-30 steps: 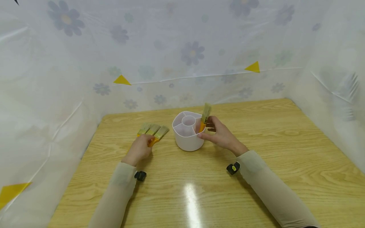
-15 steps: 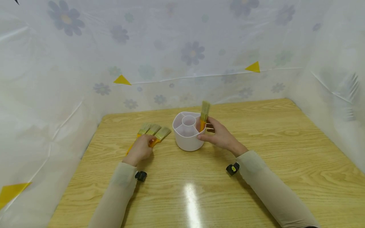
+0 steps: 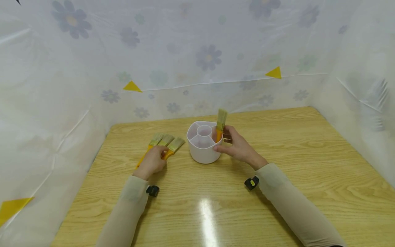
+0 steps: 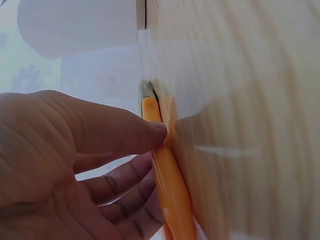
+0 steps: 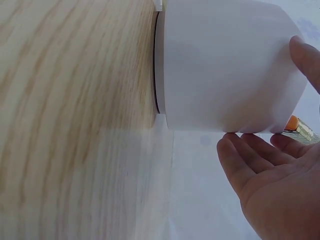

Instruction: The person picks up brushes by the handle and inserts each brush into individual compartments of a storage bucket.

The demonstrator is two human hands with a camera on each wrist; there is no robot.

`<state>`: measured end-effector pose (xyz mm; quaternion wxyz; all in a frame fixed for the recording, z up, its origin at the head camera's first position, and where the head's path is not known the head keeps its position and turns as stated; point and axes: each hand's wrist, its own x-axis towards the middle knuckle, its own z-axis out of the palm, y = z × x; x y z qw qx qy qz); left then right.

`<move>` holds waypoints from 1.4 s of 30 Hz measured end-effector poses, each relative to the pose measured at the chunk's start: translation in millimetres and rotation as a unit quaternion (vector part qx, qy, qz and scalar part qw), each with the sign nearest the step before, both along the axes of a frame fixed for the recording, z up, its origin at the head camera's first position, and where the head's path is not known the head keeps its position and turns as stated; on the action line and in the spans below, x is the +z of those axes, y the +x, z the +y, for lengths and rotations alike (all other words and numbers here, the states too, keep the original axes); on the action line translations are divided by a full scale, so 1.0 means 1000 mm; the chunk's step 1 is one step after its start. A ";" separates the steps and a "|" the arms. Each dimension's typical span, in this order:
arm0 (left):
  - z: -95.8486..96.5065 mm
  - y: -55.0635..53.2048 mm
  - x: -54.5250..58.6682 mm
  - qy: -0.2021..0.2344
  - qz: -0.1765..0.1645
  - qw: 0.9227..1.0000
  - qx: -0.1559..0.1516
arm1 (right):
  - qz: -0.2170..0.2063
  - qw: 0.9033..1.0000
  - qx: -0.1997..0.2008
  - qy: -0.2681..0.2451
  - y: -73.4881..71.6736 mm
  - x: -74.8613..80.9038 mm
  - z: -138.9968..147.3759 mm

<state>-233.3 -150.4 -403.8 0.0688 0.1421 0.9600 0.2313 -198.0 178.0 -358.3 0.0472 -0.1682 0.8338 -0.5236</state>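
Three flat paintbrushes with pale bristles and orange handles lie side by side on the table, left of a white round organizer (image 3: 203,155). My left hand (image 3: 153,161) pinches the handle of the rightmost paintbrush (image 3: 176,144); the left wrist view shows the thumb on its orange handle (image 4: 172,190). Beside it are the middle paintbrush (image 3: 166,140) and the left paintbrush (image 3: 155,139), partly covered by the hand. My right hand (image 3: 239,147) holds the organizer's right side, thumb near the rim and fingertips against the wall. Another paintbrush (image 3: 221,119) stands bristles up in the organizer's right compartment.
The organizer has a central round cup (image 3: 204,130) with divided compartments around it. A wood-grain table (image 3: 197,212) lies underneath, enclosed by pale plastic sheeting (image 3: 172,58) with printed flowers at the back and sides.
The paintbrush in the organizer has come more upright. The rightmost brush in the left hand has shifted slightly to the right. Both hands have stayed nearly in place.
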 end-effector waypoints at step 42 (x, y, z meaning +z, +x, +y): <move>-0.001 0.000 -0.003 0.002 -0.019 0.999 -0.034 | 0.018 1.000 -0.013 0.002 -0.021 -0.036 0.007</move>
